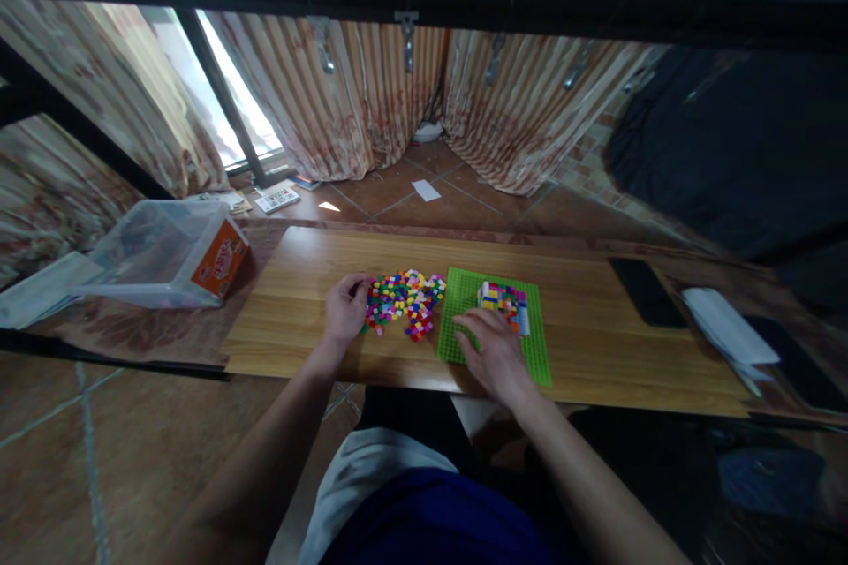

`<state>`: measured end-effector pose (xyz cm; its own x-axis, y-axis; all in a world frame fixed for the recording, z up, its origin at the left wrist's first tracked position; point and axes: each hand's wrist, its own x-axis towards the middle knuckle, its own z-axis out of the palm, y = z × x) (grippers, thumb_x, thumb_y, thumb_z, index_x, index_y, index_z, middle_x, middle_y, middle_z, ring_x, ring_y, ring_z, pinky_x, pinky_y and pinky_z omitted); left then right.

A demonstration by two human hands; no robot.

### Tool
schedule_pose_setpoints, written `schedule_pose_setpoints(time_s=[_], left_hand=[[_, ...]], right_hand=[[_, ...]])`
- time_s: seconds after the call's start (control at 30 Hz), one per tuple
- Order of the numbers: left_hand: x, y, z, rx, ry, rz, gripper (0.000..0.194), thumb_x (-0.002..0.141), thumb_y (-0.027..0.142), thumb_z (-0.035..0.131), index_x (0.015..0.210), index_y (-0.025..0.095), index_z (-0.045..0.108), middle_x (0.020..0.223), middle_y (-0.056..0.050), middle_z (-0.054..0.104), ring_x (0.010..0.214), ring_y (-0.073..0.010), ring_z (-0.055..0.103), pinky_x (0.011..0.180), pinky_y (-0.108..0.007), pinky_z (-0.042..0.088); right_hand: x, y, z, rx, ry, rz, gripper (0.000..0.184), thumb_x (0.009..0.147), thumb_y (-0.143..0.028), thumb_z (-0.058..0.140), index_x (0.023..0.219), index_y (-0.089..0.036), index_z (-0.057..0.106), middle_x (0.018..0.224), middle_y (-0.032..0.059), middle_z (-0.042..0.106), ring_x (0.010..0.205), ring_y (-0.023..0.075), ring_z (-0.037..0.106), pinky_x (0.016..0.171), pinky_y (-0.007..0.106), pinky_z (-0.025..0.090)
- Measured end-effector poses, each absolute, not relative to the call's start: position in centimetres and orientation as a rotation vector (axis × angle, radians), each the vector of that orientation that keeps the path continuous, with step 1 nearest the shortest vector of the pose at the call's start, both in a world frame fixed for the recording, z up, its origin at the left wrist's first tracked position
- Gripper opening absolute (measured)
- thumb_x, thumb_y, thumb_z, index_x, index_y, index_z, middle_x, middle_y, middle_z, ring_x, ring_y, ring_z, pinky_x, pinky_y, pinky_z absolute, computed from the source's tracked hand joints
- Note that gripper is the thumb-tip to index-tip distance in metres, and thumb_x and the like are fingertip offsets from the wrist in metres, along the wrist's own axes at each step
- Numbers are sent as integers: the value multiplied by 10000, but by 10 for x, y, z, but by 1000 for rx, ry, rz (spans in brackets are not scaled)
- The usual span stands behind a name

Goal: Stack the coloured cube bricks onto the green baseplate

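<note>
Transparent plastic formed the open box [155, 238], which bore an orange label [221, 259] and stood to the left of the wood-grained table [284, 282], with pale papers [49, 287] at its far left side. Behind the gap between box and table, a white printed booklet [278, 198] lay near the foot of the window frame.

On the table, the left of the two hands, the left hand [344, 309], rested at the left edge of a loose pile of small multicoloured bricks [407, 296]. Its thumb and forefinger were drawn close together beside the pile; whether a brick was pinched between them could not be told.

Immediately right of the pile, and just beside it, lay a square green baseplate [457, 282]. A compact block of joined bricks [507, 296], in white, yellow, purple, orange and other colours, sat on its middle to right part. The right hand [496, 353] was palm down over the near part of the plate, partly covering the joined bricks. Its fingers were bent and loosely spread, with a gap between thumb and forefinger.

Farther right, well apart from the plate, a black phone [647, 292] lay flat. Beyond it were a white elongated object [727, 327] and, at the far right, a dark flat object [798, 362].
</note>
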<state>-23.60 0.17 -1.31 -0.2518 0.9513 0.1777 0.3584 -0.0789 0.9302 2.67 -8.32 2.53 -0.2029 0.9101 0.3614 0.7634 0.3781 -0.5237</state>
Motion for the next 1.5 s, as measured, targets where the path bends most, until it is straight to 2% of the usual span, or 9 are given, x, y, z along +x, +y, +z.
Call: schedule_pose_setpoints(time_s=[0.07,0.17,0.3,0.43,0.67,0.93,1.3,1.5], left_hand=[[-236,1,-12,1433,1640,1331,247,826,300,535,891,163,730,906,-55,747,850,-187,668,798,-287,521],[-236,1,-10,1432,1651,1329,249,822,302,539,891,162,734,912,-58,748,853,-189,667,805,-290,524],[-236,2,-12,1413,1641,1337,251,828,318,547,898,164,732,920,-59,748,866,-189,669,816,-288,523],[-236,2,-14,1419,1637,1325,255,836,324,541,896,164,731,917,-59,745,866,-188,668,810,-286,518],[-236,1,-12,1423,1638,1320,255,834,322,540,899,158,725,917,-61,743,862,-187,666,813,-287,519],[-238,2,-12,1442,1651,1310,263,823,318,539,911,157,727,934,-71,749,871,-190,671,823,-290,522],[-239,3,-10,1474,1656,1320,261,812,331,548,901,170,734,907,-59,756,851,-192,682,800,-283,529],[-240,5,-13,1486,1651,1323,261,820,335,547,899,170,733,901,-57,755,846,-189,681,792,-276,530]], right_hand=[[3,-89,17,-1519,-2019,370,262,920,-220,472,1071,-227,686,992,85,653,977,244,608,921,411,502],[-18,-88,8,-1702,-1989,416,263,931,-269,486,1093,-188,677,1015,115,635,980,265,610,881,404,501],[-29,-82,9,-1837,-1971,418,234,936,-340,520,1068,-236,683,1047,94,615,933,251,610,746,353,494],[-33,-79,11,-1891,-1940,444,193,934,-329,538,1009,-262,703,1039,70,611,879,222,607,662,313,453],[-33,-76,3,-1823,-1827,469,161,919,-300,550,945,-245,699,1003,52,638,898,213,608,708,314,446],[-28,-72,1,-1732,-1688,547,178,907,-330,561,852,-240,705,876,37,685,818,206,623,722,316,447],[-20,-81,15,-1577,-1628,549,301,957,-291,432,984,-224,724,912,76,709,847,208,659,782,327,505],[13,-101,33,-1558,-1476,574,264,925,-346,491,978,-255,733,964,70,742,871,214,690,798,361,543]])
